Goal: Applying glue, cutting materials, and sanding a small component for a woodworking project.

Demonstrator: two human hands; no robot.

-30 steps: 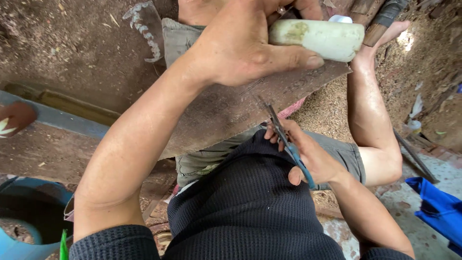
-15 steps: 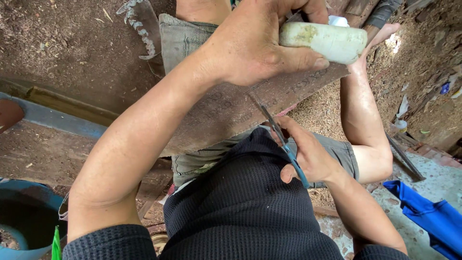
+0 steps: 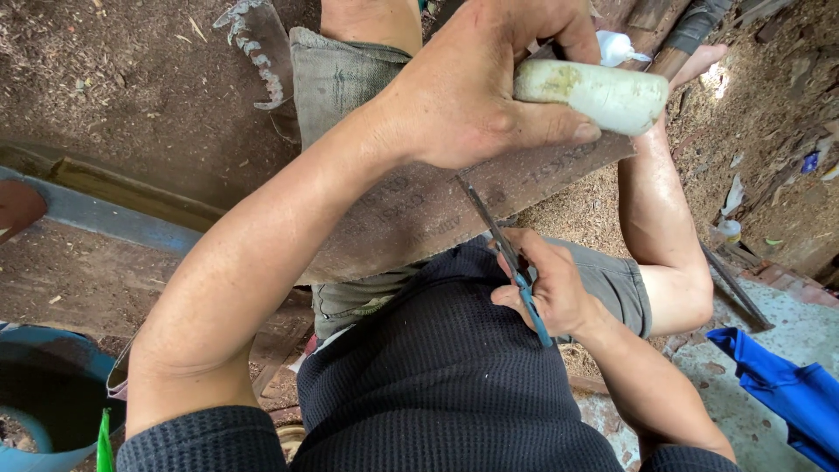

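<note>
My left hand (image 3: 476, 87) grips a pale cylindrical roll (image 3: 594, 92) held up in front of me, with a long brown strip of sandpaper (image 3: 411, 223) hanging from it down toward my lap. My right hand (image 3: 546, 288) holds blue-handled scissors (image 3: 502, 253) whose blades point up into the edge of the brown strip. I sit in grey shorts and a dark knitted top, with my bare right leg (image 3: 669, 236) stretched out on the sawdust-covered ground.
A blue container (image 3: 39, 411) sits at the lower left and a blue cloth (image 3: 778, 389) lies at the lower right. A blue-painted beam (image 3: 105, 214) crosses the left. A jagged grey blade (image 3: 249, 44) lies at the top. A thin metal rod (image 3: 734, 284) rests by my knee.
The view has shifted slightly. My left hand and the roll moved up and left a little, and the scissors stayed against the strip's edge.
</note>
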